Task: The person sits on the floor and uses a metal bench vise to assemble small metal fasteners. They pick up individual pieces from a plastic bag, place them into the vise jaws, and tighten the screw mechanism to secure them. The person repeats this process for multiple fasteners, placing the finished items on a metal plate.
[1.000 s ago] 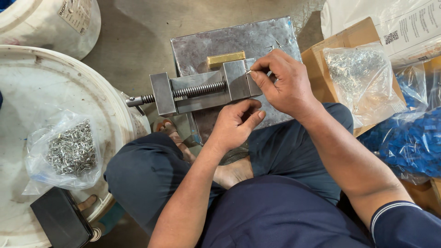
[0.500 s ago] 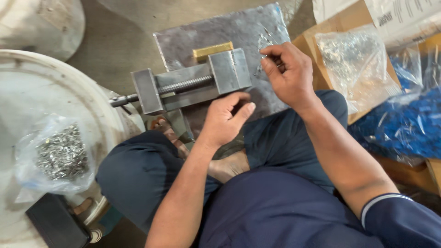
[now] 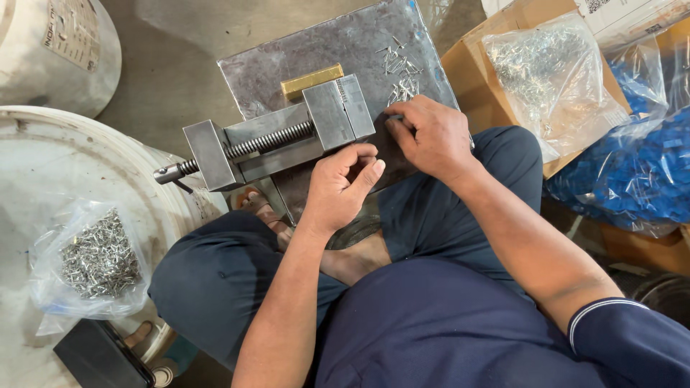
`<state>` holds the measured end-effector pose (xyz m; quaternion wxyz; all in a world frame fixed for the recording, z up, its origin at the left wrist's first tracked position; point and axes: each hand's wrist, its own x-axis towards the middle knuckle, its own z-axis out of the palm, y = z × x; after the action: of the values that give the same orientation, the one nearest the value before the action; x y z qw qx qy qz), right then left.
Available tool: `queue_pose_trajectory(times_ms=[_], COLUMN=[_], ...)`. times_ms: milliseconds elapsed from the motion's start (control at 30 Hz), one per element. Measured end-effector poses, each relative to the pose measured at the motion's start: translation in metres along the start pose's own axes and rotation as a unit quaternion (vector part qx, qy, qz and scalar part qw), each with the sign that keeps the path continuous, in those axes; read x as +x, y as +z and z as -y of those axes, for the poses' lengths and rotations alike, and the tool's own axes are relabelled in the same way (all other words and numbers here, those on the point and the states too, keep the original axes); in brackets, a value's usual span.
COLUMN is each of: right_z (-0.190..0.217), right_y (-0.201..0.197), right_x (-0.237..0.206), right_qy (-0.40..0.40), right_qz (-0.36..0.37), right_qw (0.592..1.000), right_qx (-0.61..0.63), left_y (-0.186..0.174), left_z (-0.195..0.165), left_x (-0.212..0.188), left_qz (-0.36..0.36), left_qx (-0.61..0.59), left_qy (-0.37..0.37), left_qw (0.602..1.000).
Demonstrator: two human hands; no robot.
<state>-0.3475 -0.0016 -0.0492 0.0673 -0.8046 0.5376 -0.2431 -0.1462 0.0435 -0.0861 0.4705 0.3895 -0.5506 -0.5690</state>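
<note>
The right hand [image 3: 431, 136] lies knuckles-up on the steel plate [image 3: 287, 65], fingers curled down at the right end of the vise [image 3: 280, 140]; they seem to pinch something small there, but what it is I cannot tell. The left hand [image 3: 345, 183] sits just beside it, in front of the vise block, fingers loosely bent, thumb and forefinger close together and gripping nothing I can see. The vise rests on the plate with its screw [image 3: 251, 147] pointing left, and a brass bar [image 3: 311, 80] lies against its far side. Loose pins [image 3: 401, 68] are scattered on the plate beyond the right hand. Further right, a clear bag of pins [image 3: 546, 72] leans on a carton [image 3: 467, 61], beside bags of blue parts [image 3: 632, 172]. To the left, another bag of pins [image 3: 93, 259] sits on a white drum [image 3: 43, 165].
</note>
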Motion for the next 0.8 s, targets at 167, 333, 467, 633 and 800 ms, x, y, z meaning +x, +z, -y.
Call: queue_pose_trajectory(times_ms=[167, 333, 467, 633, 800], right_z=[-0.002, -0.007, -0.010, -0.006, 0.006], right_y=[0.003, 0.010, 0.003, 0.002, 0.011], right_x=[-0.002, -0.001, -0.016, -0.040, -0.039], right_qy=[0.031, 0.044, 0.225, 0.297, 0.282], right_qz=[0.003, -0.001, 0.076, 0.151, 0.128], right_qw=[0.999, 0.997, 0.857, 0.633, 0.706], right_qx=[0.007, 0.056, 0.457, 0.699, 0.637], left_y=[0.000, 0.001, 0.001, 0.001, -0.002], left_z=[0.001, -0.004, -0.009, -0.008, -0.003], left_x=[-0.001, 0.000, -0.002, -0.002, 0.000], left_qz=[-0.001, -0.003, -0.018, -0.003, 0.016], left_qx=[0.013, 0.034, 0.065, 0.128, 0.068], left_qy=[0.001, 0.013, 0.044, 0.071, 0.017], left_qw=[1.000, 0.999, 0.997, 0.989, 0.997])
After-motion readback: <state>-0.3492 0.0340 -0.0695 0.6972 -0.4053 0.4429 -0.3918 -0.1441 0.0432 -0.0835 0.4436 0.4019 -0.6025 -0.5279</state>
